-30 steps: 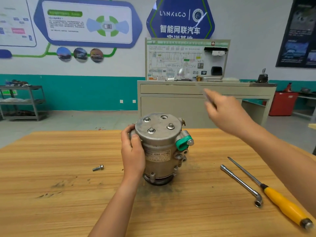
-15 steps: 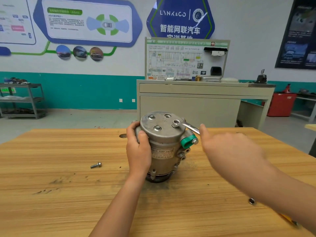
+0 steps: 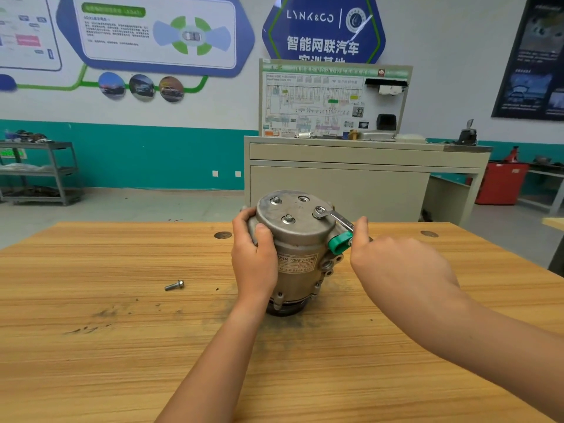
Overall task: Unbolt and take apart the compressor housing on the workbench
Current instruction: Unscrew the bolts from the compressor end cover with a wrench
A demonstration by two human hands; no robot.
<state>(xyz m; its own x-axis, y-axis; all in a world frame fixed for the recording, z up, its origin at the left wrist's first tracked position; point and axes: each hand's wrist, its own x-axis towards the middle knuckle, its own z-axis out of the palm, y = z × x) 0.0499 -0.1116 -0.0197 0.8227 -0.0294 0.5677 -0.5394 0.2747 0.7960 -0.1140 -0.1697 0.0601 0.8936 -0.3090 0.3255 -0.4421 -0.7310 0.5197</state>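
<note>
Gripping the SGMW-labelled compressor (image 3: 300, 239), left hand (image 3: 254, 264); right hand (image 3: 396, 267) holds wrench (image 3: 335, 218) on bolt (image 3: 319, 212); LYNK&CO sign (image 3: 323, 29) behind.

One head-worn wide-angle view — forward and down, close over the workbench (image 3: 122, 361), far wall (image 3: 442, 41) beyond

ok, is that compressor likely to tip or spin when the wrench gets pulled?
Probably heavy: the compressor looks like solid cast metal. It stands upright on one end, and the wrench acts high up at its top face, so a hard pull could tip it. The left hand grips its side, which likely stops spinning.
</note>
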